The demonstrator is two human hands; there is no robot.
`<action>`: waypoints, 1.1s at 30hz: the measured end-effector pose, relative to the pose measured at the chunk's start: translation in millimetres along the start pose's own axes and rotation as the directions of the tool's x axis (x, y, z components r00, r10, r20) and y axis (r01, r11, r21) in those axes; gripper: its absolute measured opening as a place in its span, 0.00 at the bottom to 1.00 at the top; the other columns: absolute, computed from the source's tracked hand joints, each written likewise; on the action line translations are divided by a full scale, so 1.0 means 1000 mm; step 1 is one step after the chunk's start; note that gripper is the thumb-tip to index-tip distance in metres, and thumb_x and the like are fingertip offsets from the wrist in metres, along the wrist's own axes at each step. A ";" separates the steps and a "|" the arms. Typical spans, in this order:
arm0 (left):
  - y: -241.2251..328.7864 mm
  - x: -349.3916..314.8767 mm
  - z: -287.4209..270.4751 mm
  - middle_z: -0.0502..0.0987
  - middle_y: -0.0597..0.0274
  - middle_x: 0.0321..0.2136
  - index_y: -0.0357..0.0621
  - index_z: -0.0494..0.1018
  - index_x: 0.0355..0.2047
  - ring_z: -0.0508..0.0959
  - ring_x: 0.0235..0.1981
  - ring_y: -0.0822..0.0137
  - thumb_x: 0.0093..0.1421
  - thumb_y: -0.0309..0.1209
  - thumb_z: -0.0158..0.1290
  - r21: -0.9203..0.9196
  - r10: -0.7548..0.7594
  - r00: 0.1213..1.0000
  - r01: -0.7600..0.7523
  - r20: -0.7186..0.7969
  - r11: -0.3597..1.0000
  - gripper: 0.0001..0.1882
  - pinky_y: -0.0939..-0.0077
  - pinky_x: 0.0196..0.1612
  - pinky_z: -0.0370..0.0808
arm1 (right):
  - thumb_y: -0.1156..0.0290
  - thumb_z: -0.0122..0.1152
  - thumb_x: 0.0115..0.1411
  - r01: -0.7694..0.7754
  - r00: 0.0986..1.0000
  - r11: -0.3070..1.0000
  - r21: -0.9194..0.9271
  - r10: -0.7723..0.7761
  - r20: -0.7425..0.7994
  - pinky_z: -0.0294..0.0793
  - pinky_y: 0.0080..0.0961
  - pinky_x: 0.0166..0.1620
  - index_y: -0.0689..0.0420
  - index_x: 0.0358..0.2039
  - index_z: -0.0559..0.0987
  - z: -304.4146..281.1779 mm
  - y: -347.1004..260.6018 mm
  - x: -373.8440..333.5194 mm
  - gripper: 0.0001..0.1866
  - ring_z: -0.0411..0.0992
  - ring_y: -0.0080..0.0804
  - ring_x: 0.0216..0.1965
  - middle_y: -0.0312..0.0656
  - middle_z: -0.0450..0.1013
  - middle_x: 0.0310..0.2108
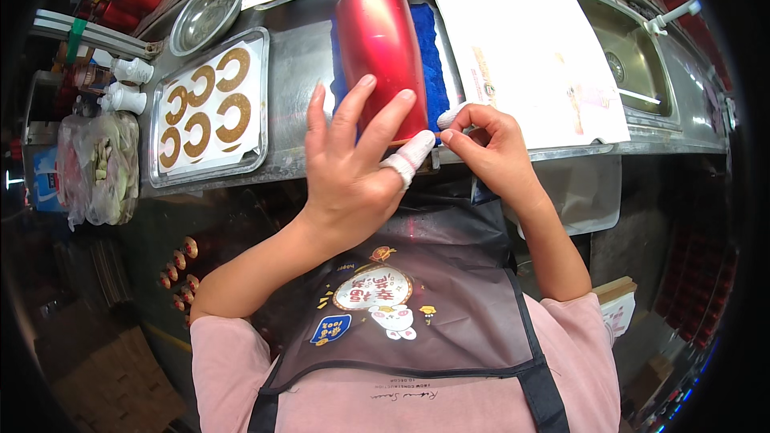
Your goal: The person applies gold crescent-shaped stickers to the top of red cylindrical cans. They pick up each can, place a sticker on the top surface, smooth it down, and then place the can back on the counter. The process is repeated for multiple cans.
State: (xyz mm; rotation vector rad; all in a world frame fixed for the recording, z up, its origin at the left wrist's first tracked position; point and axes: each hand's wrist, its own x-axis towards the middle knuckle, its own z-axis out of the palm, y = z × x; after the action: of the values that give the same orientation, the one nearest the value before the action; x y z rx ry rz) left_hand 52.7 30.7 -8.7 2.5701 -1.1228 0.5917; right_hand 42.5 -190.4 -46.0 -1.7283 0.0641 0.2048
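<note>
A glossy red metal cylinder (385, 48), shaped like a bottle with a narrow neck at its far end, lies on a blue cloth (431, 40). My left hand (353, 156) rests against its near end, fingers spread and stretched out. White finger covers wrap my left thumb and a finger of my right hand (485, 144). At the cylinder's near rim, beside the left thumb tip, my right thumb and index finger pinch together on a thin orange strip (438, 138). Most of that strip is hidden by the fingers.
A metal tray (255, 144) with several brown curved pieces on white paper stands left, a steel bowl (207, 14) behind it. White sheets (529, 56) cover the counter at right, beside a sink (622, 56). Plastic bags (100, 164) hang off the far left.
</note>
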 end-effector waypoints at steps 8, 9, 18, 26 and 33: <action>-0.013 -0.008 0.030 0.67 0.40 0.67 0.42 0.73 0.63 0.68 0.68 0.45 0.48 0.26 0.71 -0.349 -0.244 0.961 0.185 -0.130 0.918 0.39 0.41 0.70 0.56 | 0.72 0.70 0.61 0.022 1.000 0.989 -0.144 -0.021 0.013 0.60 0.13 0.27 0.61 0.29 0.79 -0.001 -0.004 -0.001 0.08 0.62 0.08 0.24 0.28 0.71 0.28; -0.014 -0.013 0.031 0.66 0.40 0.67 0.41 0.72 0.63 0.68 0.68 0.45 0.48 0.26 0.71 -0.369 -0.274 0.956 0.218 -0.107 0.904 0.40 0.42 0.70 0.56 | 0.72 0.70 0.61 0.003 0.999 0.998 -0.060 0.000 0.036 0.60 0.13 0.27 0.61 0.29 0.79 -0.002 -0.007 -0.002 0.08 0.62 0.08 0.24 0.27 0.71 0.27; -0.012 -0.063 0.019 0.66 0.39 0.67 0.40 0.76 0.59 0.70 0.66 0.41 0.52 0.26 0.70 -0.365 -0.315 0.949 0.292 -0.003 0.884 0.31 0.37 0.69 0.54 | 0.74 0.69 0.61 -0.047 0.996 0.995 0.087 0.040 0.076 0.58 0.11 0.28 0.59 0.28 0.78 -0.014 -0.028 -0.009 0.07 0.62 0.07 0.25 0.25 0.69 0.25; -0.014 -0.064 0.020 0.67 0.39 0.67 0.43 0.81 0.54 0.72 0.64 0.42 0.54 0.27 0.68 -0.234 -0.241 0.970 0.231 -0.018 0.945 0.25 0.35 0.68 0.54 | 0.74 0.68 0.61 -0.068 0.995 0.992 0.103 0.061 0.075 0.59 0.10 0.29 0.59 0.28 0.78 -0.014 -0.013 -0.002 0.07 0.62 0.07 0.26 0.25 0.70 0.26; -0.010 -0.047 0.012 0.68 0.39 0.66 0.53 0.83 0.53 0.75 0.61 0.40 0.51 0.26 0.67 -0.186 -0.192 0.981 0.188 -0.007 0.964 0.26 0.35 0.66 0.58 | 0.74 0.68 0.62 -0.055 0.996 0.992 0.114 0.046 0.074 0.61 0.10 0.30 0.59 0.29 0.78 -0.010 -0.008 0.001 0.07 0.64 0.08 0.27 0.26 0.71 0.27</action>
State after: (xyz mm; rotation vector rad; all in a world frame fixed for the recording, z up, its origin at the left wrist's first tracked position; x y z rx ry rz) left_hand 34.5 62.2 -41.8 2.4657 -0.8652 0.4497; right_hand 45.5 -199.2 -37.2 -1.6035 0.0660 0.2947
